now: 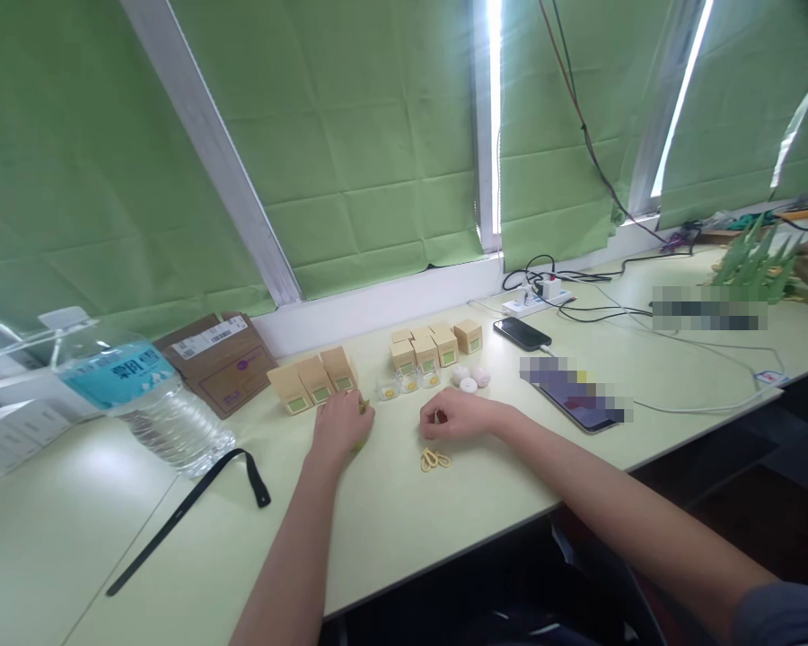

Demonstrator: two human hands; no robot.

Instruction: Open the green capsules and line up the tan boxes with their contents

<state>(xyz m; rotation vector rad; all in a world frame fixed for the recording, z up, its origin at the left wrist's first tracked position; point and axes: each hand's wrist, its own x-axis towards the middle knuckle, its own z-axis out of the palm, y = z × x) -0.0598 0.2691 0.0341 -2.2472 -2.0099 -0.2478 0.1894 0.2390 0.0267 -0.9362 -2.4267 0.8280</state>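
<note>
- Pale-yellow, loop-shaped, perhaps rubbery pieces [434, 460] lie at seven o'clock from our curled right hand [459, 415].
- They look light, pliable, best pinched by one edge.
- Our left hand [342, 422] partly covers a green item [359, 443]; we cannot tell whether either hand grips anything.

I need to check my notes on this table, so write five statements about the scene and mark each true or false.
1. The large clear bottle is left of the left hand. True.
2. The yellow looped piece is under the left hand. False: the yellow looped piece lies by the right hand, on its near side.
3. Plugs sit in the white power strip. True.
4. The small tan boxes form one group. False: three stand apart, near the left hand.
5. The black strap lies left of both hands. True.
</note>
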